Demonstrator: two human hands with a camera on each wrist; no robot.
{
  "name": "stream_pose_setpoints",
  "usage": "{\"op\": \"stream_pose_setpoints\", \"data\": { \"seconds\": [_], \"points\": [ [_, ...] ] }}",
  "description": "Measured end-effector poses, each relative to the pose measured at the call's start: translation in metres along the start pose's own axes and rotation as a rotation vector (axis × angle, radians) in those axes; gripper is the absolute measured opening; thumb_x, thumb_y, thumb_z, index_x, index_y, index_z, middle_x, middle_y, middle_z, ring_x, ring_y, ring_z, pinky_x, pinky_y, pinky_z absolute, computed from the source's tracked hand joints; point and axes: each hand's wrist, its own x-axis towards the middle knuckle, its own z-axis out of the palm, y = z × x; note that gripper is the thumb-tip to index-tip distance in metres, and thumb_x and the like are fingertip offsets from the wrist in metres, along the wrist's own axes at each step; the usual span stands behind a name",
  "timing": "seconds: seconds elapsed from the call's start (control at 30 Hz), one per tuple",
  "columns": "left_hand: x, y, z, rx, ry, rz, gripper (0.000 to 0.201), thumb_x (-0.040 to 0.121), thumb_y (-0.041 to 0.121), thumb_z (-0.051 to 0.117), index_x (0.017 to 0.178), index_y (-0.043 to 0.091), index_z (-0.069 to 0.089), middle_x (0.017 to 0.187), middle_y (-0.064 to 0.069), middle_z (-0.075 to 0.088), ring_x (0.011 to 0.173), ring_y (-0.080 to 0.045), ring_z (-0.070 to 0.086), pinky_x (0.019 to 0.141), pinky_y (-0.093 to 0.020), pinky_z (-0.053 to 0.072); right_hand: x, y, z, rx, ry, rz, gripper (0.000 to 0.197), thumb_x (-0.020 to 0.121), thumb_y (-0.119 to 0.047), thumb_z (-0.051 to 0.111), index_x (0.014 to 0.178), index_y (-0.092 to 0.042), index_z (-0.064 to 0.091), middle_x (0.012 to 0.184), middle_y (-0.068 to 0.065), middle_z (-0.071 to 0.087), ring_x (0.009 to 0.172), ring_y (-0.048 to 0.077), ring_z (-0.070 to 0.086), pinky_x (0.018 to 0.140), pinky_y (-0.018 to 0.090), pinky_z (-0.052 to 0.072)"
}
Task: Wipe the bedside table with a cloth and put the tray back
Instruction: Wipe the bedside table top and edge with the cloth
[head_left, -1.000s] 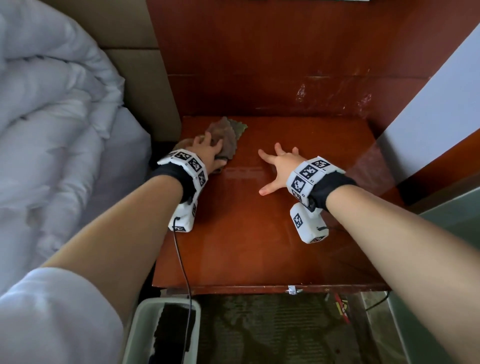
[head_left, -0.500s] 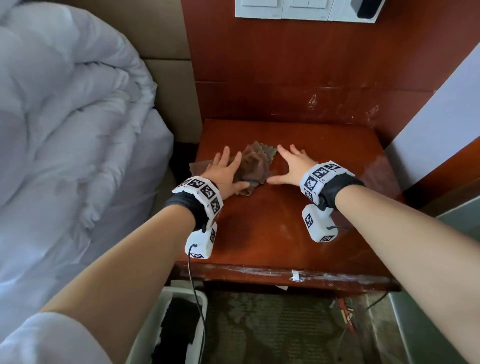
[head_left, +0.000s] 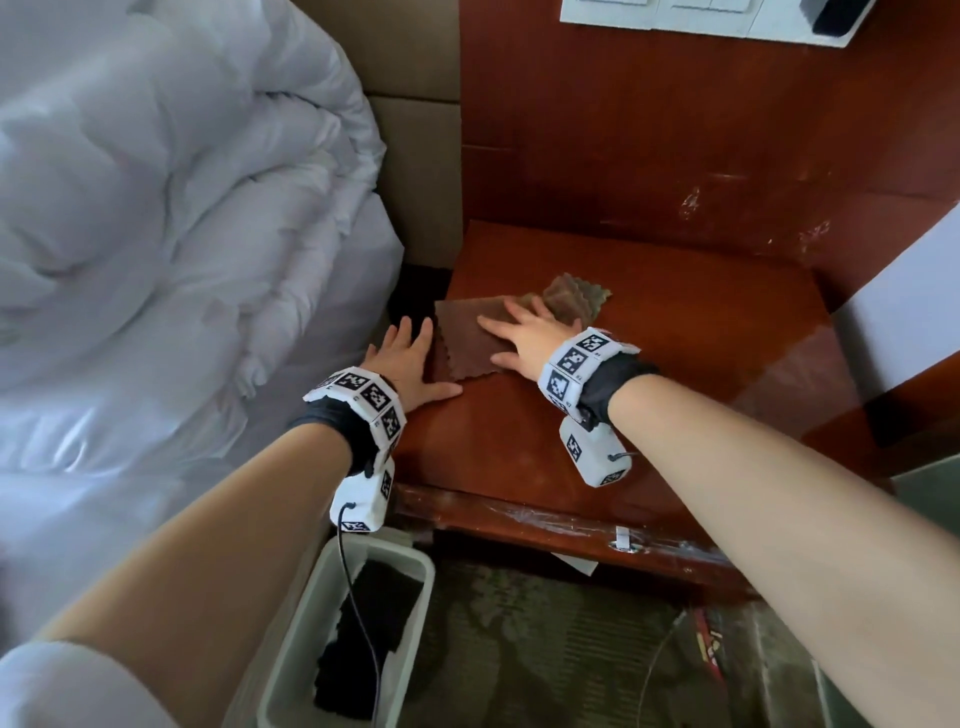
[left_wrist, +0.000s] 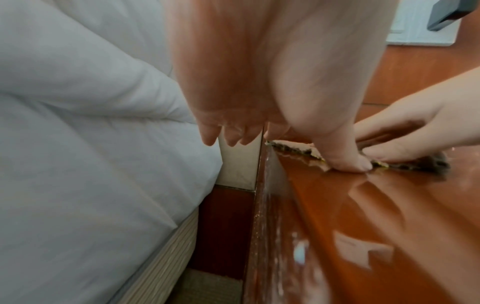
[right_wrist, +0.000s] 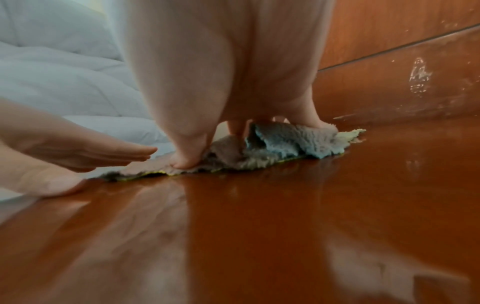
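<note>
A brown cloth (head_left: 467, 343) lies partly spread on the left rear part of the glossy red-brown bedside table (head_left: 675, 364). My right hand (head_left: 519, 338) lies flat on the cloth with straight fingers, and its thumb (right_wrist: 185, 158) presses the near edge of the cloth (right_wrist: 280, 148). My left hand (head_left: 410, 358) rests open at the table's left edge beside the cloth. Its thumb (left_wrist: 348, 162) presses the tabletop at the fringe of the cloth (left_wrist: 293, 150), and its fingers (left_wrist: 233, 135) reach out past the edge.
A white duvet (head_left: 156, 234) covers the bed close to the table's left side. On the floor in front stands a white rectangular container (head_left: 311, 623) holding something dark. A wood wall panel (head_left: 675, 156) with white switch plates (head_left: 675, 15) backs the table.
The bunched cloth now lies spread flatter. My right hand has moved left onto it. My left hand has slid off the cloth to the table's left edge.
</note>
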Motion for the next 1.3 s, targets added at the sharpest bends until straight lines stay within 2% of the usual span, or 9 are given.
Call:
{"op": "stream_pose_setpoints", "data": {
  "seconds": [0.07,0.17,0.3,0.43,0.57,0.87,1.07,1.2,1.3],
  "points": [
    [0.001,0.004,-0.003,0.011,0.005,0.016,0.101,0.084,0.056,0.056,0.152,0.019,-0.009,0.16,-0.01,-0.011,0.148,-0.027,-0.006,0.12,-0.046,0.006,-0.002,0.007,-0.001,0.008,-0.006,0.028,0.057,0.098,-0.044,0.04,0.147,-0.047,0.013,0.161,-0.007,-0.005,0.148,0.029,-0.01,0.106,0.071,0.012],
    [0.002,0.018,-0.009,0.021,-0.021,0.114,0.101,0.083,0.052,0.06,0.152,0.025,-0.008,0.159,-0.011,-0.013,0.148,-0.026,-0.007,0.121,-0.042,0.006,-0.008,0.027,-0.002,0.041,0.006,0.09,0.058,0.097,-0.045,0.041,0.147,-0.047,0.013,0.161,-0.008,-0.005,0.148,0.03,-0.01,0.107,0.071,0.011],
    [0.008,0.049,-0.011,0.015,-0.048,0.19,0.1,0.083,0.048,0.062,0.152,0.025,-0.006,0.159,-0.009,-0.013,0.148,-0.025,-0.006,0.122,-0.039,0.007,-0.027,0.075,-0.003,0.071,0.023,0.209,0.059,0.098,-0.043,0.04,0.149,-0.043,0.011,0.162,-0.002,-0.005,0.148,0.034,-0.007,0.113,0.061,0.01],
    [0.02,0.084,-0.013,0.031,-0.063,0.25,0.095,0.084,0.051,0.06,0.152,0.025,0.0,0.16,-0.007,-0.01,0.148,-0.025,-0.006,0.121,-0.042,0.01,-0.05,0.134,0.003,0.101,0.029,0.352,0.061,0.097,-0.047,0.04,0.149,-0.043,0.009,0.162,0.0,-0.004,0.147,0.037,-0.003,0.117,0.057,0.015],
    [0.034,0.121,-0.013,0.075,-0.064,0.29,0.088,0.085,0.054,0.057,0.152,0.03,0.004,0.16,-0.005,-0.007,0.148,-0.027,-0.005,0.119,-0.051,0.012,-0.073,0.169,0.008,0.12,0.026,0.442,0.061,0.097,-0.046,0.039,0.15,-0.042,0.008,0.161,-0.001,-0.006,0.147,0.037,-0.003,0.116,0.056,0.018],
    [0.069,0.167,-0.01,0.153,-0.102,0.247,0.089,0.079,0.059,0.06,0.15,0.037,0.011,0.161,-0.002,-0.005,0.148,-0.03,-0.003,0.109,-0.069,0.013,-0.06,0.194,0.0,0.133,0.013,0.444,0.064,0.096,-0.048,0.042,0.15,-0.04,0.008,0.161,0.003,-0.005,0.146,0.042,-0.003,0.117,0.056,0.015],
    [0.083,0.172,-0.015,0.211,-0.103,0.269,0.099,0.073,0.063,0.063,0.151,0.034,0.009,0.161,-0.007,-0.003,0.148,-0.031,0.002,0.112,-0.062,0.021,-0.033,0.215,-0.018,0.105,0.015,0.467,0.065,0.096,-0.051,0.04,0.151,-0.039,0.007,0.161,0.006,-0.004,0.146,0.042,-0.001,0.118,0.056,0.01],
    [0.084,0.172,-0.016,0.203,-0.102,0.252,0.099,0.073,0.063,0.064,0.15,0.037,0.008,0.161,-0.002,-0.005,0.149,-0.025,-0.001,0.107,-0.07,0.019,-0.013,0.227,-0.029,0.055,0.028,0.465,0.066,0.095,-0.053,0.038,0.151,-0.038,0.007,0.161,0.008,-0.002,0.146,0.042,0.002,0.118,0.056,0.009],
    [0.085,0.175,-0.017,0.214,-0.103,0.253,0.099,0.073,0.062,0.064,0.151,0.036,0.007,0.161,-0.002,-0.005,0.149,-0.025,-0.002,0.106,-0.071,0.018,-0.003,0.236,-0.033,0.0,0.055,0.454,0.067,0.093,-0.057,0.038,0.151,-0.038,0.01,0.161,0.009,0.003,0.146,0.04,0.005,0.117,0.057,0.012]
  ]
}}
